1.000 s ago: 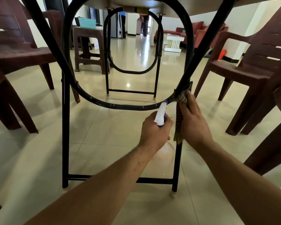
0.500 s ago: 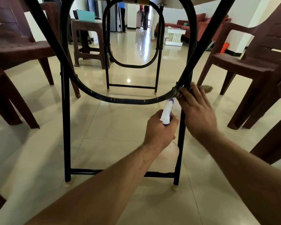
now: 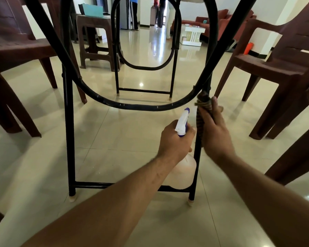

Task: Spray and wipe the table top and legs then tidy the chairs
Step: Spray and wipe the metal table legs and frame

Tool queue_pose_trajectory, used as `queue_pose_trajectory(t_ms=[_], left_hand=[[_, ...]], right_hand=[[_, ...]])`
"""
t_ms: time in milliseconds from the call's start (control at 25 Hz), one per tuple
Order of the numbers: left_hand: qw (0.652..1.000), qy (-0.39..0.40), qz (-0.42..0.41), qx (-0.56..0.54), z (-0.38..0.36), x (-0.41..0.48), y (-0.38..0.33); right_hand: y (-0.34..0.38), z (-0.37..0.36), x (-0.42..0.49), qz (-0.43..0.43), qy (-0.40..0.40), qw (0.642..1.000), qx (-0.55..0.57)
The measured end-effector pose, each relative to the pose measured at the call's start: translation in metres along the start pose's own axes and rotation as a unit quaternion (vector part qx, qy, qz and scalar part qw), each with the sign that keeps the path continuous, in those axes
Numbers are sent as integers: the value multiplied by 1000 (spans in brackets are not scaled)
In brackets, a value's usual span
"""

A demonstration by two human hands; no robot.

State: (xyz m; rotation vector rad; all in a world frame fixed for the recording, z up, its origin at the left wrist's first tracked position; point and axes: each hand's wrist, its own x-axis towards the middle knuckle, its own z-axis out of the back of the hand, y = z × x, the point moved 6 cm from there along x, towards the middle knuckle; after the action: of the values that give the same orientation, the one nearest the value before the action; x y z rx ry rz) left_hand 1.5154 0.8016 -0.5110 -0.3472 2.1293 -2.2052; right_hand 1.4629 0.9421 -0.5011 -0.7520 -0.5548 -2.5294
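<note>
Now left hand (image 3: 177,142) fingers curl tight round the spray bottle (image 3: 182,124) neck, nozzle up, just left of the near right table leg (image 3: 196,163). On that leg the right hand (image 3: 216,134) fingers wrap a striped cloth (image 3: 202,102), clamping it well above the low crossbar (image 3: 89,184).

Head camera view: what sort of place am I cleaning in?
Probably a home's living-dining room: brown plastic chairs around a table's black metal legs, a red sofa and white low table farther back, glossy tiled floor.
</note>
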Motion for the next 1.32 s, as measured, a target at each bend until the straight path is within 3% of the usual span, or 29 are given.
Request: queue_pose_trajectory(t_ms=[80,160,280,400,480,560,640,720,840,880,960,1080,1120,1280,1320], left_hand=[[1000,-5,7,-3,0,0,2],[1000,-8,14,-4,2,2,6],[1000,-9,13,-2,7,2,10],[1000,-10,18,-5,8,2,12],[1000,-11,12,-1,11,1,10],[1000,-7,-1,6,13,0,5],[1000,-3,-4,12,12,0,5],[1000,-3,-2,10,8,3,8],[1000,-6,5,-4,3,6,13],[1000,-5,7,-2,2,6,15],[1000,0,8,8,3,4,16],[1000,4,15,24,6,1,24],[999,4,17,30,6,0,28],[999,2,14,42,5,5,38],[999,4,12,47,5,6,39]], right_hand=[[1,-12,-11,-61,-43,988,132],[-6,-15,-14,-85,-47,976,195],[-6,6,1,-171,-73,952,244],[10,24,31,-157,-107,948,256],[6,11,25,-190,-67,945,257],[-16,-19,-11,-298,42,929,216],[-26,-33,-43,-349,161,909,161],[-24,-22,-26,-341,124,916,173],[-2,13,21,-276,-70,932,223],[2,12,20,-254,-98,935,228],[-13,-26,-12,-287,-45,933,214],[-44,-80,-67,-390,135,891,189],[-45,-77,-63,-384,139,895,181],[-15,-28,-21,-278,-59,931,227],[-11,-30,-26,-255,-57,937,229]])
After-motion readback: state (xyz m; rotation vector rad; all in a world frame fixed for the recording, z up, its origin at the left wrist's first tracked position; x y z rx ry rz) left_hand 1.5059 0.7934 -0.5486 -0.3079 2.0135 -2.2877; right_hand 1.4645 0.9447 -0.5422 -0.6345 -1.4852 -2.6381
